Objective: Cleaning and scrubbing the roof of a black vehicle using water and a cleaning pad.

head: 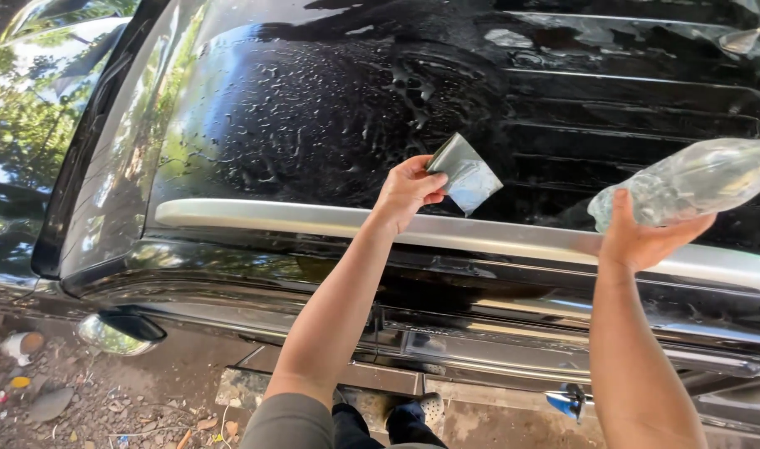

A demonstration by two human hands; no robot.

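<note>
My left hand (406,189) pinches a small grey sanding sheet (465,175) by its corner, just above the wet black car roof (313,108). My right hand (638,237) grips a clear plastic bottle (696,181), held on its side over the roof near the silver roof rail (272,218). Soapy water beads and streaks cover the roof panel under the sheet.
The windscreen (30,91) reflects trees at the left. A side mirror (118,331) sticks out below. Lower down are a door handle (380,320), a side step (338,378), my shoe (421,407) and littered dirt ground (80,399). A metal tool tip (742,37) lies top right.
</note>
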